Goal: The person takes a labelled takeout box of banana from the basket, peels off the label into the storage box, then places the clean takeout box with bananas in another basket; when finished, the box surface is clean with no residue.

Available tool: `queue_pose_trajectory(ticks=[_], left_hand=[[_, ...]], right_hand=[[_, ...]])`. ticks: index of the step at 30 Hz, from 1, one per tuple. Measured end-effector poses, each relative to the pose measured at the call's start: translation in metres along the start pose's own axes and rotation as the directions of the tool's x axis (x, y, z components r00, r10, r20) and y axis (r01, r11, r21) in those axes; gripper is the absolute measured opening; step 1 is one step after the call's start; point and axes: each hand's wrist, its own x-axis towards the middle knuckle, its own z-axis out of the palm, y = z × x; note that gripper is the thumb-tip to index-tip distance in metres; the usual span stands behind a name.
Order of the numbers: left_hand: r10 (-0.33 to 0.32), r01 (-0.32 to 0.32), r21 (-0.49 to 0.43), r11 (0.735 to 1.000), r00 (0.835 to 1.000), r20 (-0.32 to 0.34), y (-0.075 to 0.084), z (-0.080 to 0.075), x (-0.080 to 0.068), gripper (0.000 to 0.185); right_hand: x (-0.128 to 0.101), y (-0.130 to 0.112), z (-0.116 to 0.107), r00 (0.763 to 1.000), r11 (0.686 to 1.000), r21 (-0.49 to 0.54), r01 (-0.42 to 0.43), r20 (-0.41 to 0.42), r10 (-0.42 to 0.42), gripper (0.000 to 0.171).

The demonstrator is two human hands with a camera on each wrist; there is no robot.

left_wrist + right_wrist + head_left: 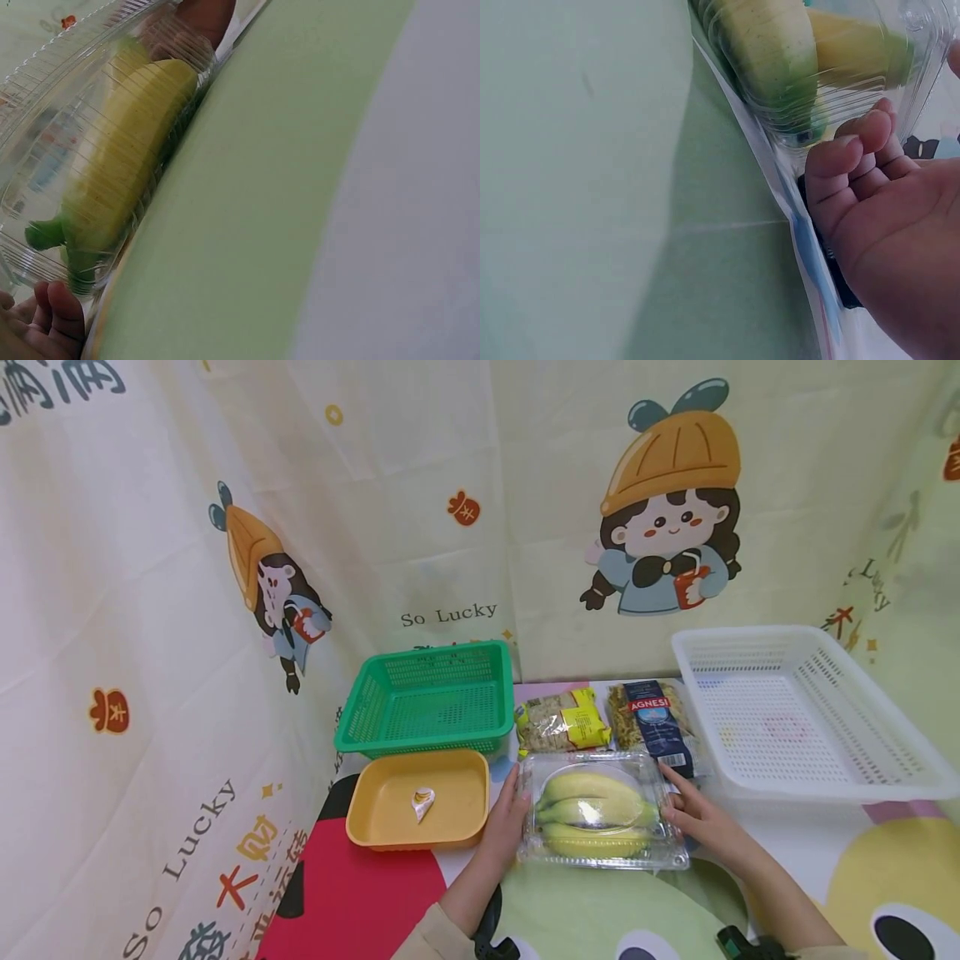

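A clear plastic clamshell box (678,858) of yellow-green bananas (592,812) lies on the table in front of me. My left hand (508,818) holds its left end, thumb up along the side. In the left wrist view its fingertips (58,319) curl at the box's (37,157) lower corner, beside a banana (127,150). My right hand (688,810) holds the right end. In the right wrist view its curled fingers (855,161) press against the box (911,45) wall near a banana (772,52).
A yellow tray (375,827) holding a small sticker (422,802) lies left of the box. Behind the tray stands a green basket (427,697). Two pasta packs (562,720) (656,722) lie behind the box. A white basket (802,714) stands at the right. Printed curtains close in the table.
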Motion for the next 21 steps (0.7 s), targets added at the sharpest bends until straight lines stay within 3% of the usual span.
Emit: queue_pose_trajectory(ticks=[4, 10, 16, 21], left_hand=[[0.016, -0.016, -0.016, 1.0, 1.0, 0.003, 0.0, 0.001, 0.0, 0.066], [0.01, -0.01, -0.029, 1.0, 1.0, -0.013, 0.003, 0.002, -0.001, 0.064], [0.025, -0.027, -0.044, 0.999, 0.999, -0.035, 0.018, 0.004, -0.001, 0.064], [0.046, -0.047, -0.051, 0.998, 0.999, -0.025, 0.037, 0.001, -0.001, 0.063]], right_hand=[[-0.001, -0.004, 0.0, 0.999, 0.999, 0.006, -0.038, -0.007, 0.038, 0.075], [-0.002, -0.009, -0.001, 1.0, 1.0, 0.029, -0.012, -0.016, 0.012, 0.073], [-0.004, -0.019, -0.003, 0.998, 1.0, 0.016, -0.022, -0.055, 0.023, 0.072], [-0.004, -0.034, -0.008, 0.997, 0.999, -0.032, 0.013, -0.076, -0.016, 0.07]])
